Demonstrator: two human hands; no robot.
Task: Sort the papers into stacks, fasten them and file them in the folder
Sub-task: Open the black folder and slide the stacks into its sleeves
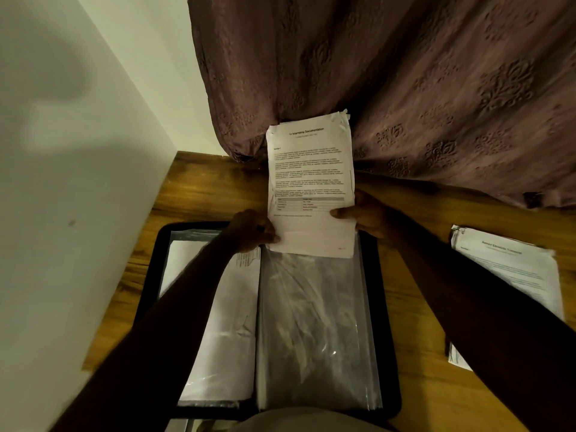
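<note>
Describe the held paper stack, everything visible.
The paper stack is white printed sheets, several thick, headed "Internship Documentation", with paragraphs and a small table low down. Its top corners are curled. It is held portrait; the left hand grips its lower-left edge, the right hand its right edge, its bottom edge over the clear sleeve.

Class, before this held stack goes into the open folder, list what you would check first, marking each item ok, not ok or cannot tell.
1. Grip: the left hand and right hand both pinch the held stack near its bottom: ok.
2. The folder lies open and flat: ok.
3. The right-hand sleeve looks empty, though crinkled: ok.
4. Edges squared: the top sheets sit offset and curled: not ok.
5. Fastened: no clip or staple shows: cannot tell.
6. The spare stack lies on the table, apart from the folder: ok.
</note>
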